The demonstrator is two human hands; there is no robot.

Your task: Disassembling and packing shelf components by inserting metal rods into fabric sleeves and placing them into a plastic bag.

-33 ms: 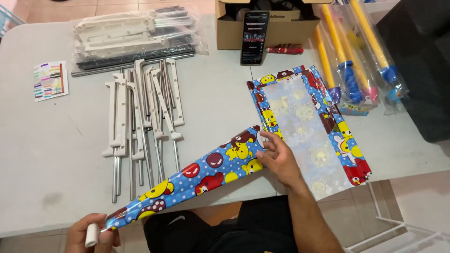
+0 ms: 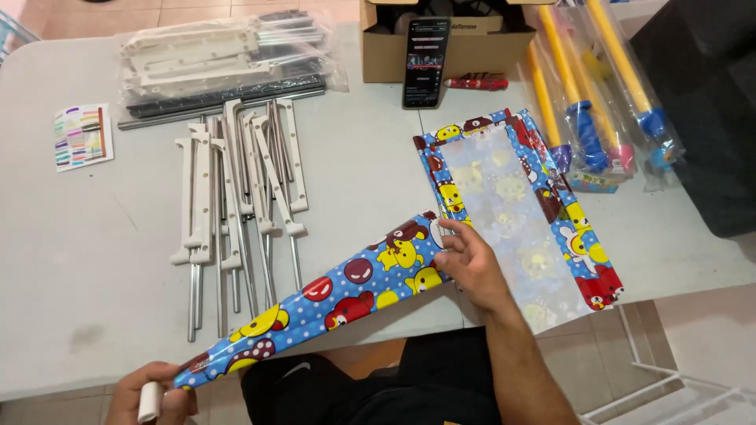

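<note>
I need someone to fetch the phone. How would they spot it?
On the grey table, look to the far edge at the open cardboard box. The black smartphone leans upright against its front, the only thing there with a lit screen.

- Our left hand (image 2: pixel 150 401), low at the near edge, is curled closed in a fist-like grip.
- Our right hand (image 2: pixel 468 264) reaches forward, forearm extended, fingers (image 2: pixel 450 236) bent and pressing down.

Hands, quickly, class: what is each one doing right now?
Left hand: closed around the white handle at the narrow tip of the patterned cone.
Right hand: open, fingers pressing the cone's wide end.
</note>
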